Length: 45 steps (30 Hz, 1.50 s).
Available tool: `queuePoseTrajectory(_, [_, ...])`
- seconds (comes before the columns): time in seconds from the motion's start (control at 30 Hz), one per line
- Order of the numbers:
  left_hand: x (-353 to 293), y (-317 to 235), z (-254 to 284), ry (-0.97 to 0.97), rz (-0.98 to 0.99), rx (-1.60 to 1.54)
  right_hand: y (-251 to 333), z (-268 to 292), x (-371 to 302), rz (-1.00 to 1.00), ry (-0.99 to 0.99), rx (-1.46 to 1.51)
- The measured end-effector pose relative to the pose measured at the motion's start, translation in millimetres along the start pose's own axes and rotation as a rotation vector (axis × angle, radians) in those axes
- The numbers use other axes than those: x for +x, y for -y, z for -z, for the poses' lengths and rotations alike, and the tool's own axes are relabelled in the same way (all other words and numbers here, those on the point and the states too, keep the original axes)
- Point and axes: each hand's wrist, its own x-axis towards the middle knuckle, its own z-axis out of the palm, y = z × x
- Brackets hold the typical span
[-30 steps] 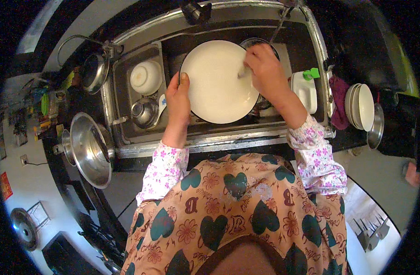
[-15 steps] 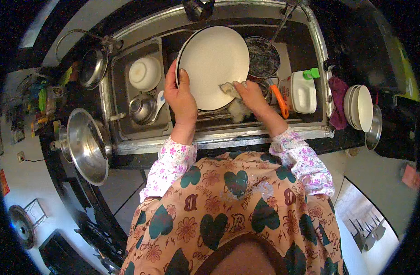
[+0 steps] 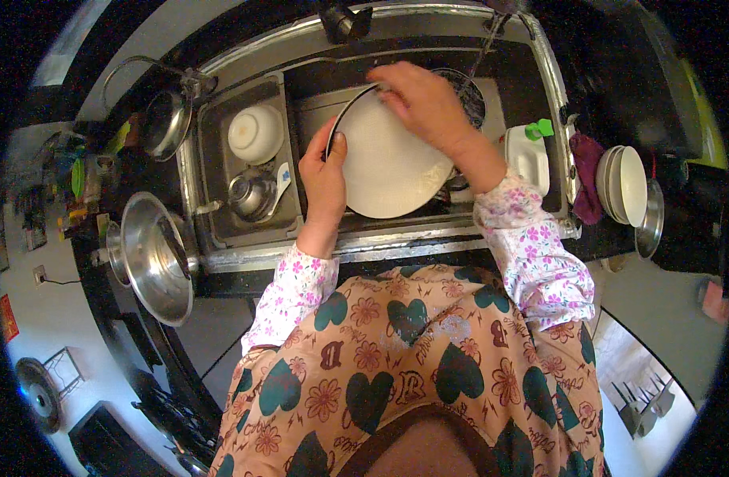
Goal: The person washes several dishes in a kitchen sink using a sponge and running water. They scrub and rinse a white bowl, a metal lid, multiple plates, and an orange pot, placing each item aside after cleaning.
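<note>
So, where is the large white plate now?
In the head view, the large white plate is near the centre, over the sink, its left edge in the left hand, the right hand at its far rim.

The apron (image 3: 412,350) carries the only lettering clear enough to make out: single large brown capitals (image 3: 331,355) in a heavy, ornate type, one on each side of the chest and another lower, near the middle. Smaller slanting script (image 3: 557,381) in thin strokes is scattered among the printed motifs, bent by the folds and mostly too fine to read. On the wall (image 3: 74,310) at far left, a red sheet (image 3: 9,319) bears marks too small to tell.
</note>
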Motion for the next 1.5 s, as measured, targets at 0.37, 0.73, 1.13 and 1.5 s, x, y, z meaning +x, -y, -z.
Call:
queuePoseTrajectory(0.37, [-11, -8, -14, -0.232, -0.04, -0.353, 7, -72, -105, -1.226, -0.558, 0.892])
queuePoseTrajectory(0.73, [36, -11, 16, 0.499, -0.163, 0.434, 4, 19, -14, 0.301, 0.205, -0.204])
queuePoseTrajectory(1.13, [15, -11, -31, -0.229, -0.122, -0.221, -39, -71, -124, -1.174, -0.393, 0.532])
queuePoseTrajectory(1.5, [28, 25, -13, -0.286, -0.153, -0.24, 38, -13, -73, -0.856, 0.13, 0.394])
